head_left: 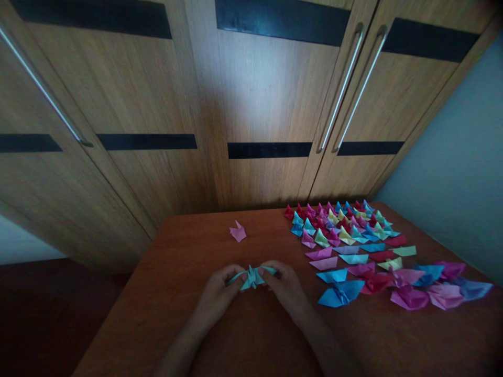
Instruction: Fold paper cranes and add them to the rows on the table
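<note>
A teal folded paper figure [251, 276] is held low over the brown table [188, 314], near its middle. My left hand [220, 293] pinches its left end and my right hand [285, 288] pinches its right end. Both hands have their fingers closed on the paper. A small pink folded paper piece [238, 231] lies alone on the table just beyond the hands.
Several folded paper figures in pink, blue, green and red lie in rows [346, 230] on the right half of the table, with larger ones [408, 285] nearer me. Wooden wardrobe doors [267, 104] with metal handles stand behind the table. A pale wall [463, 173] is at right.
</note>
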A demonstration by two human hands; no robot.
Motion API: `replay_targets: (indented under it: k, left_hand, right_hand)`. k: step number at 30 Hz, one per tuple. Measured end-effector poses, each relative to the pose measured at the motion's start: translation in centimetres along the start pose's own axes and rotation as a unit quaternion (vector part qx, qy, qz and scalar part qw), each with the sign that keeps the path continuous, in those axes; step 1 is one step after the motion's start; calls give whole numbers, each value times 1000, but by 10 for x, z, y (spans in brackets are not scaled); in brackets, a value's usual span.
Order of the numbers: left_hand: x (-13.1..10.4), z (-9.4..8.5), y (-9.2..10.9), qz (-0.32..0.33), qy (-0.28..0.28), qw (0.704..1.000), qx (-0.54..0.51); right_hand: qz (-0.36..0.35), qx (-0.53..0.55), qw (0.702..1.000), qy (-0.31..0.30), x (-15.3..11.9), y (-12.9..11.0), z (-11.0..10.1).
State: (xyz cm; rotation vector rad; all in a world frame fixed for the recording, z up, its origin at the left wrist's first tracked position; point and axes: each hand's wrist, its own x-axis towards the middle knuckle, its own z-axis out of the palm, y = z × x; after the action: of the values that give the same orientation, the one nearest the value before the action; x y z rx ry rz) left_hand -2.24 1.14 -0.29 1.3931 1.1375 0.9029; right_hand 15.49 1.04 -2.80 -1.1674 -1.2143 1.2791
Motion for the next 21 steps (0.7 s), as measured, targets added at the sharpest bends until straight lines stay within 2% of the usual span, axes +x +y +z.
replay_targets:
  k: [5,9,12,15,21]
  left_hand:
    - [-3,0,6,-23,-19,997,-69]
    - [-6,1,7,-54,-18,990,-128]
    - [-7,3,3,-60,-16,982,-179]
    - [-7,6,0,-61,-22,973,-223]
    - [-6,7,0,-61,-21,969,-240]
  right_hand:
    - [69,133,988,-48,-3,-4,-2]
    - [107,287,950,-60,-5,-2,-1]
    - [124,359,923,-65,-6,0,1]
    - [128,374,916,-71,-7,2,3]
    - [101,341,933,-53,-6,2,2]
